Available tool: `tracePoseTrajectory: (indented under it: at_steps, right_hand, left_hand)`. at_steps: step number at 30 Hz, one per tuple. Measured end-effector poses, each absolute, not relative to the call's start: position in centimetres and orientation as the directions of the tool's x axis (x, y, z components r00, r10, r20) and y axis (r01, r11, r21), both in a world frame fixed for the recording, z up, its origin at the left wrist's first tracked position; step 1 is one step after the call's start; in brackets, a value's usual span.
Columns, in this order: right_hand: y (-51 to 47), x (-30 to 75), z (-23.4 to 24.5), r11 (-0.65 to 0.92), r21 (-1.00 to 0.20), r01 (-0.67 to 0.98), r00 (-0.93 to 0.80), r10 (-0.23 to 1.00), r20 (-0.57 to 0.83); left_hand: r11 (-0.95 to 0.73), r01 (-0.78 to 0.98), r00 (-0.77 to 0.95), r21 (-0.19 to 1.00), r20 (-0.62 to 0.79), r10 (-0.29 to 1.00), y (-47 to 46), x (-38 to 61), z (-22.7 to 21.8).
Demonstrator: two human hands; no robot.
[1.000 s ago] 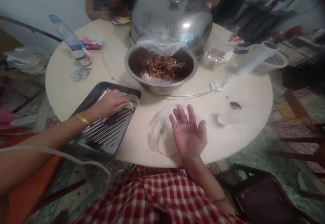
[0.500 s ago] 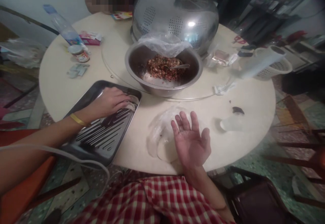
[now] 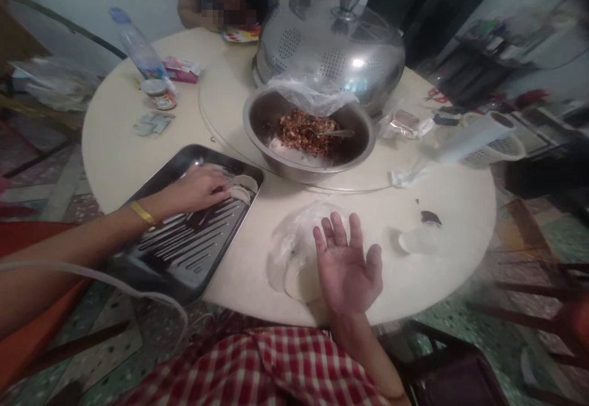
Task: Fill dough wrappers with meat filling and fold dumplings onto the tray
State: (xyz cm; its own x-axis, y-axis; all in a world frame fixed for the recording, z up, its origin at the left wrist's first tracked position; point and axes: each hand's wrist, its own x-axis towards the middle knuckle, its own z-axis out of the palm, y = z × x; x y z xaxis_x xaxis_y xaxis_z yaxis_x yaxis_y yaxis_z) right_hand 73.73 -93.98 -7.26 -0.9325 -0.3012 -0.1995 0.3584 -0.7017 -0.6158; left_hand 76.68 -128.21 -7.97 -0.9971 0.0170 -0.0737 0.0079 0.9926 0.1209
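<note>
My left hand (image 3: 200,186) is over the dark metal tray (image 3: 221,243), fingers loosely bent and holding nothing. Just right of its fingertips, two folded pale dumplings (image 3: 245,181) lie side by side in the tray's far right corner. My right hand (image 3: 348,271) is open, palm up and fingers spread, above the table's near edge. Beside and partly behind it are a clear plastic bag (image 3: 288,240) and round pale dough wrappers (image 3: 299,280). A steel bowl (image 3: 308,176) holds a reddish-brown chopped filling (image 3: 304,130) with a spoon (image 3: 338,133) in it.
A large steel domed lid (image 3: 331,44) stands behind the bowl. At left are a plastic bottle (image 3: 140,47) and a jar (image 3: 159,94). At right lie a translucent cup (image 3: 421,240) and a plastic roll (image 3: 478,136) over a white basket (image 3: 510,147). Another person (image 3: 191,1) sits across the table.
My left hand has drawn back leftward from the dumplings, letting go and leaving them in the tray. My right hand stays palm up. The camera view has shifted slightly.
</note>
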Motion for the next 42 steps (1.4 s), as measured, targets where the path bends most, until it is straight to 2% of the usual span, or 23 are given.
tracePoseTrajectory:
  at_steps: [9,15,17,19,21,22,23,25,28,29,34,42]
  right_hand:
    - [-94.3,73.7,-7.4,-0.717,-0.600,0.356,-0.935,-0.281,-0.218]
    - [-94.0,73.6,-6.5,-0.725,-0.621,0.298,-0.953,-0.258,-0.156]
    - [-92.9,73.5,-6.0,-0.712,-0.673,0.199,-0.977,-0.201,-0.077]
    - [-91.5,73.5,-5.8,-0.666,-0.746,0.015,-0.996,-0.077,0.048]
    - [-90.0,73.7,-6.1,-0.551,-0.819,-0.163,-0.986,0.053,0.160]
    - [-89.3,73.9,-6.4,-0.460,-0.860,-0.220,-0.975,0.077,0.208]
    - [-88.8,74.0,-6.8,-0.353,-0.899,-0.258,-0.966,0.062,0.252]
    - [-88.1,74.3,-7.8,-0.120,-0.939,-0.323,-0.941,-0.062,0.332]
    - [-87.8,74.5,-9.3,0.135,-0.890,-0.436,-0.879,-0.278,0.388]
    - [-87.8,74.5,-9.8,0.185,-0.872,-0.453,-0.866,-0.322,0.381]
    - [-87.1,74.6,-11.8,0.335,-0.826,-0.454,-0.843,-0.462,0.276]
    - [-87.7,75.1,-12.8,0.451,-0.716,-0.533,-0.810,-0.518,0.275]
  left_hand:
    - [0.987,-0.095,-0.993,0.133,-0.088,-0.084,-127.6,77.0,-7.2]
    - [0.981,-0.087,-0.995,0.172,-0.054,-0.078,-127.8,76.6,-7.2]
    - [0.981,-0.110,-0.994,0.161,0.005,-0.112,-126.9,77.0,-6.2]
    - [0.984,-0.112,-0.979,0.137,0.154,-0.133,-124.8,78.0,-4.6]
    - [0.980,0.036,-0.966,0.194,0.258,-0.016,-121.3,79.4,-3.0]
    - [0.955,0.148,-0.948,0.257,0.311,0.064,-119.1,80.2,-2.5]
    - [0.921,0.212,-0.939,0.328,0.331,0.098,-116.7,80.8,-2.3]
    - [0.817,0.363,-0.917,0.448,0.328,0.227,-112.0,81.7,-3.1]
    - [0.782,0.370,-0.929,0.502,0.185,0.320,-107.2,81.1,-6.0]
    - [0.800,0.362,-0.932,0.479,0.156,0.328,-106.4,80.6,-7.1]
    - [0.943,0.218,-0.971,0.250,0.151,0.185,-106.7,79.0,-10.2]
    - [0.965,0.115,-0.988,0.236,0.125,0.087,-106.9,79.7,-10.2]
